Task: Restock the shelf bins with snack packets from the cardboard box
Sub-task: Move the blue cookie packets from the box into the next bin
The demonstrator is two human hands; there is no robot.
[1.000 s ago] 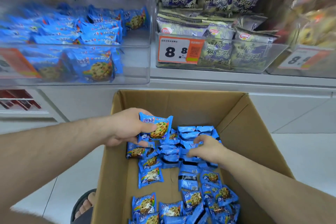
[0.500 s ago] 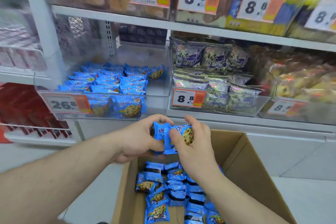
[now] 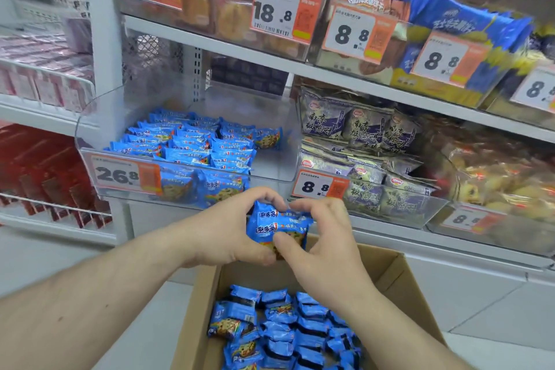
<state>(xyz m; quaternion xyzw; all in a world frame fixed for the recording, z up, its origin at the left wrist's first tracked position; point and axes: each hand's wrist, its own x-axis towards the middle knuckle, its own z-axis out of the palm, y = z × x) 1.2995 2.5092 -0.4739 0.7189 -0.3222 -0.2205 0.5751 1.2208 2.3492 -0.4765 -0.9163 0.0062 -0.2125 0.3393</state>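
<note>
A small stack of blue cookie packets (image 3: pixel 276 227) is held between both hands above the far edge of the cardboard box (image 3: pixel 399 276). My left hand (image 3: pixel 231 231) grips the stack from the left, and my right hand (image 3: pixel 324 246) grips it from the right with the thumb on its front. Several more blue packets (image 3: pixel 282 330) lie in the box below. Straight ahead stands the clear shelf bin (image 3: pixel 270 129) labelled 26.8, partly filled on its left with the same blue packets (image 3: pixel 192 144); its right side is bare.
A neighbouring bin (image 3: pixel 387 213) marked 8.8 holds purple-grey snack bags. Above runs a shelf (image 3: pixel 210 39) with bins of pastries and blue-yellow packs. Red packets fill the wire racks (image 3: pixel 45 198) at left. White floor surrounds the box.
Both hands have risen out of the box with the blue packets and closed round them together. My view has tilted up from the box toward the shelves.
</note>
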